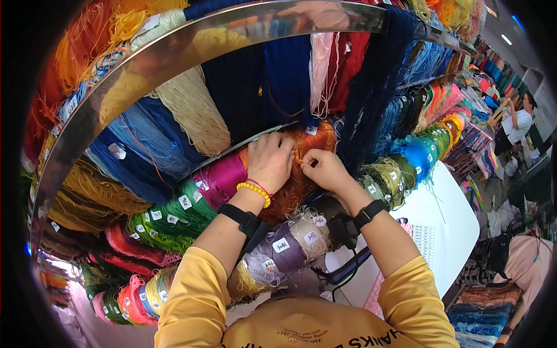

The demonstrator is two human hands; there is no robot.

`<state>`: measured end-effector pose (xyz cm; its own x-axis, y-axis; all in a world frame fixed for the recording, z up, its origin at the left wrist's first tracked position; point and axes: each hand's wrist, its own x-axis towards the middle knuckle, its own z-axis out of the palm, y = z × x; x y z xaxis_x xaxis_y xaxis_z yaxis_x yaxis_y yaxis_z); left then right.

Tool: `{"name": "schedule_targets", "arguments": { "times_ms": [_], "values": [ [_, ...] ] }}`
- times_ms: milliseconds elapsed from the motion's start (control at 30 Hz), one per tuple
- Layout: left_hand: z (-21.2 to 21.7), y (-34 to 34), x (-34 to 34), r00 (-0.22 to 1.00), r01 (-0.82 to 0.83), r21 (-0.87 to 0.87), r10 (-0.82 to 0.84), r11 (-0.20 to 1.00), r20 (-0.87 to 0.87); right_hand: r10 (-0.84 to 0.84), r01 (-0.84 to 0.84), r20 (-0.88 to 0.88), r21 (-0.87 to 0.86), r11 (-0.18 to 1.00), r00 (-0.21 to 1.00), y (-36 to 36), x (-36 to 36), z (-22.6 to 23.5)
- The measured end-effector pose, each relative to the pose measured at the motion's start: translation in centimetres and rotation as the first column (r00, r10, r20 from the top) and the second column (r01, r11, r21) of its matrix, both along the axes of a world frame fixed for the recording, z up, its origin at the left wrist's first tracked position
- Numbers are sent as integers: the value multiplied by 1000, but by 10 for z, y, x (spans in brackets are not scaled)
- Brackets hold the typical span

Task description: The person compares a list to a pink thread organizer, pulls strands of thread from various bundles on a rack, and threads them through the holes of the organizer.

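Both my hands are at a bundle of rust-orange thread [295, 188] that hangs on a rail with other coloured hanks. My left hand [271, 161] lies on the upper part of the bundle, its fingers curled into the strands. Just to its right, my right hand [326, 169] has thumb and forefinger pinched together on a bit of orange thread. The fingertips of the two hands are close but apart. A magenta hank [223, 178] hangs directly left of the orange one, then a green hank [188, 200].
A curved metal rail [174, 49] arches over the hands, with navy hanks [238, 87] and a cream hank [194, 110] behind. Tagged purple hanks [279, 248] hang nearer me. At right stands a white table [455, 214] with a printed sheet [425, 240]. Another person [522, 122] is farther off.
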<state>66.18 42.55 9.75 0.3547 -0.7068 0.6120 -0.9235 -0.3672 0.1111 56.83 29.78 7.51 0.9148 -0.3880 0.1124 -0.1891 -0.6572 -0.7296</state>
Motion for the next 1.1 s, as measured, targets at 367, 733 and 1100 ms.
{"name": "schedule_targets", "arguments": {
  "times_ms": [367, 733, 1100],
  "values": [
    [-4, -1, 2, 1000, 18, -25, -18, 1000, 0, 60, -19, -36, 682, 731, 998, -8, -9, 0],
    [-1, 0, -3, 999, 16, -54, -19, 998, -51, 113, 12, -166, 608, 794, 980, -7, -18, 11],
    [-11, -6, -15, -10, 253, -56, -55, 966, -998, 127, 13, -167, 654, 756, 978, -13, -27, 16]
  ]
}}
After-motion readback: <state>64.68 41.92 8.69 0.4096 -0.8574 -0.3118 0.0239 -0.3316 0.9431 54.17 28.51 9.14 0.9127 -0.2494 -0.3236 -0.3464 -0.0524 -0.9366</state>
